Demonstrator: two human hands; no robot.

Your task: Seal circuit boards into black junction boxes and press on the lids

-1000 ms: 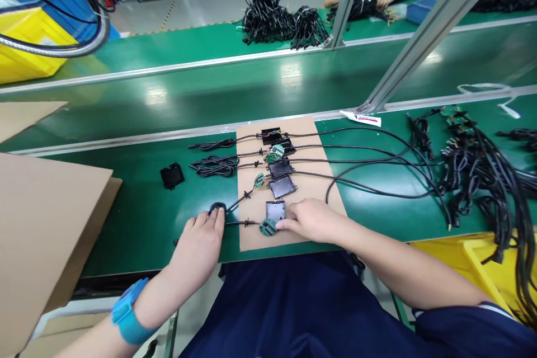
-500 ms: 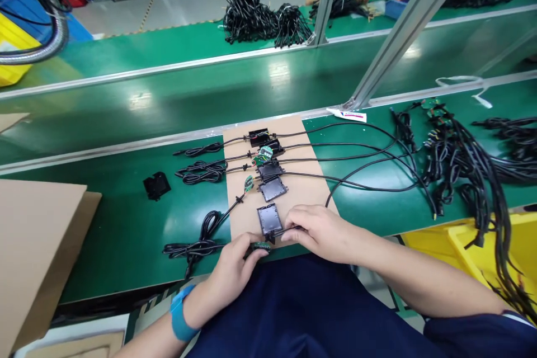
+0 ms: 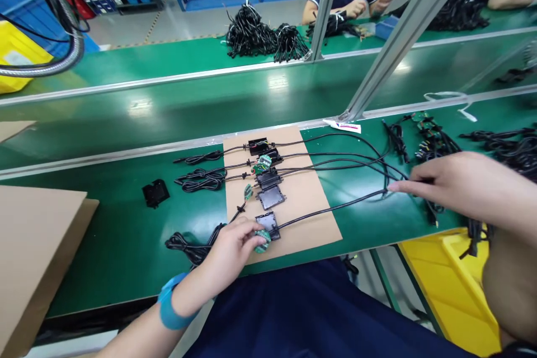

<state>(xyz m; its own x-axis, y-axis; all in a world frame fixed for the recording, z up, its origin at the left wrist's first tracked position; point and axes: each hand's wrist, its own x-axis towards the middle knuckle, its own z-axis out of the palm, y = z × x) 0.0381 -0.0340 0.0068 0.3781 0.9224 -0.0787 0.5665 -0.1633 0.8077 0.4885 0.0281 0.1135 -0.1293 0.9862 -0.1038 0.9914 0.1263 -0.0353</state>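
Observation:
My left hand [image 3: 231,246] pinches a small round green circuit board [image 3: 263,239] at the near edge of a brown cardboard sheet [image 3: 306,201]. A black square housing [image 3: 267,222] lies right beside that board, with a black cable [image 3: 331,208] running from it to the right. My right hand [image 3: 451,184] is stretched out to the right, its fingertips on that cable near the tangle. Further up the sheet lie several more black housings [image 3: 271,197] and green boards [image 3: 262,164] on their cables.
A tangle of black cables [image 3: 444,145] covers the green bench at right, above a yellow bin [image 3: 457,285]. A loose black housing [image 3: 155,193] lies at left, cardboard [image 3: 33,246] beyond it. Slanted aluminium posts [image 3: 377,67] rise behind. Other people work across the conveyor [image 3: 210,100].
My right hand left the housing and swept right along the cable. My left hand stays on the green board, which now lies by the housing on the sheet.

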